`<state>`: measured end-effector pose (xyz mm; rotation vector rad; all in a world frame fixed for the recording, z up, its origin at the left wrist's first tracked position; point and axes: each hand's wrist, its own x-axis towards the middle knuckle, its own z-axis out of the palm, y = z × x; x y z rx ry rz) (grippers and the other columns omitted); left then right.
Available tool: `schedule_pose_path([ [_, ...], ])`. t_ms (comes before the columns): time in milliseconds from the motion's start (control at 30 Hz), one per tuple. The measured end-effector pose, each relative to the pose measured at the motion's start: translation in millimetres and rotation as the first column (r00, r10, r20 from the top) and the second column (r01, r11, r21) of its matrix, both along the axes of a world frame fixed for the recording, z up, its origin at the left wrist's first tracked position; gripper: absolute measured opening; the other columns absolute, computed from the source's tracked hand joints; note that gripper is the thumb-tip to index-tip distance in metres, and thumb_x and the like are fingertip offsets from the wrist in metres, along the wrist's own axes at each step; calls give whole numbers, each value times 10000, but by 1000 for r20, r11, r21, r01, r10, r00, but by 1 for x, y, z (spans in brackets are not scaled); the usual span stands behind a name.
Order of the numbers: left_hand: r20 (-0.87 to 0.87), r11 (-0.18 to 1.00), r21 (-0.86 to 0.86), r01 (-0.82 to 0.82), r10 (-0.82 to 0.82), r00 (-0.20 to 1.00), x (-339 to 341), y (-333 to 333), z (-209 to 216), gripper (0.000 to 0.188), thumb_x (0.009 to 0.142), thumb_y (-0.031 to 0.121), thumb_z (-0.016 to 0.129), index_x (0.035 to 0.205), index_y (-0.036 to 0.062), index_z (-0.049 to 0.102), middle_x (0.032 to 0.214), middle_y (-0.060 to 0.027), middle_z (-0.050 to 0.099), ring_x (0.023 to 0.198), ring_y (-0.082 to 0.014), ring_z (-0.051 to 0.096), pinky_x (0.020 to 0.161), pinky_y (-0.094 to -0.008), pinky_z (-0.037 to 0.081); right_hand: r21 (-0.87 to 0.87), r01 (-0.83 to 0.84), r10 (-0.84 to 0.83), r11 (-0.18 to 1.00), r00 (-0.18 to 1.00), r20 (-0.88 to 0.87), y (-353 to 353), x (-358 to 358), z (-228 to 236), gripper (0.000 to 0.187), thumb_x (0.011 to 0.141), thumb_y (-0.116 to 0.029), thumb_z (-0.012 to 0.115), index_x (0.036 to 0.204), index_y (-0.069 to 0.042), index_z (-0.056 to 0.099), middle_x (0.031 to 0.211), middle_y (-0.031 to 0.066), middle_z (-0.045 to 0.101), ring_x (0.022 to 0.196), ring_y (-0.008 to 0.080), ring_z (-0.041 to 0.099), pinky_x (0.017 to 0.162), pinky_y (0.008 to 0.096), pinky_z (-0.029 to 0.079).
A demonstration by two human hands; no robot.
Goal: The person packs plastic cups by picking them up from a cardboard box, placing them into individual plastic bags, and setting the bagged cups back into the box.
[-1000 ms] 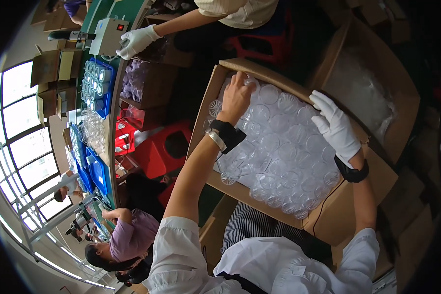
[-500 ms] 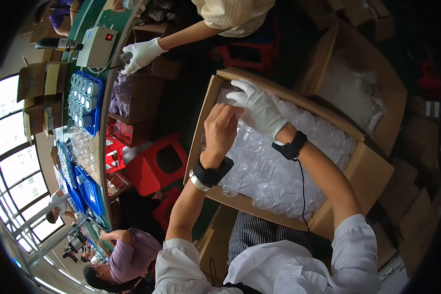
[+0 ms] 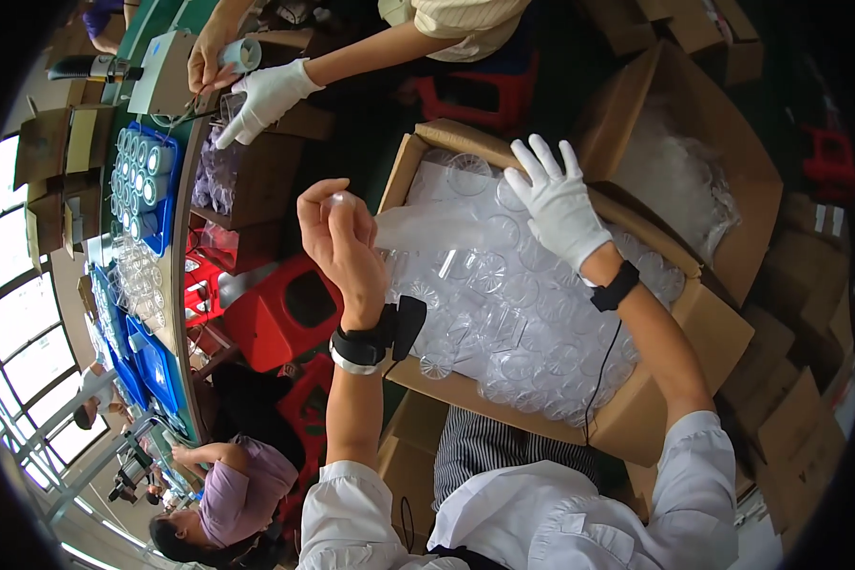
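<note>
My left hand (image 3: 344, 249) is bare, raised over the left side of an open cardboard box (image 3: 722, 323). Its fingers are curled closed on a blurred, translucent whitish plastic film (image 3: 427, 228), which trails rightward over the contents; a bit of white shows at the fingertips. My right hand (image 3: 562, 204), in a white glove, has its fingers spread and holds nothing, above the box's far side. Clear round plastic pieces (image 3: 503, 328), ribbed like small cups or lids, fill the box. Both wrists wear black straps.
A co-worker's gloved hand (image 3: 274, 95) and bare hand work at the green bench at far left, with a white cylinder (image 3: 242, 55). A blue tray (image 3: 166, 204) holds white-topped containers. Red stools (image 3: 285, 309) stand left; another open carton (image 3: 665, 85) stands at right.
My hands have parted: the left moved left with the film stretching out, the right moved right and its fingers spread. The co-worker's bare hand has come in with a white cylinder.
</note>
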<state>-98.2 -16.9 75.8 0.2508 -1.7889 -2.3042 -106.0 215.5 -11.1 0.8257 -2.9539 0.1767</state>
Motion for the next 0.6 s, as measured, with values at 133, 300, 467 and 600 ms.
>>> schedule_pose_path([
  [133, -55, 693, -721, -6, -49, 997, 3, 25, 4, 146, 766, 29, 618, 896, 28, 551, 759, -46, 560, 568, -133, 506, 524, -249, 435, 73, -15, 18, 997, 999, -48, -1, -22, -18, 418, 622, -146, 676, 1019, -86, 561, 1280, 121, 421, 1252, 271, 314, 1016, 438, 275],
  [300, 1, 424, -891, 162, -357, 934, 12, 29, -9, 345, 664, 48, 703, 980, 74, 568, 825, -62, 548, 551, -193, 499, 524, -273, 451, -113, 51, -22, 992, 969, 245, 4, -8, 30, 423, 631, -211, 707, 1002, -75, 556, 1246, 139, 443, 1225, 258, 358, 1008, 363, 292],
  [467, 211, 384, -822, 420, -480, 851, 40, 75, -7, 499, 657, 60, 708, 1121, 85, 526, 1025, -99, 512, 714, -230, 548, 579, -305, 472, -530, 681, 248, 505, 474, 845, 28, 20, 58, 541, 697, -281, 718, 1138, -50, 507, 1278, 121, 424, 1194, 221, 402, 937, 292, 359],
  [600, 171, 566, -727, 389, -399, 901, 49, 88, -27, 533, 684, 76, 689, 1178, 69, 491, 1081, -128, 492, 848, -271, 544, 704, -324, 461, -523, 835, 587, 173, 339, 735, 28, 34, 60, 624, 732, -262, 711, 1246, -49, 429, 1289, 100, 426, 1194, 195, 403, 892, 282, 400],
])
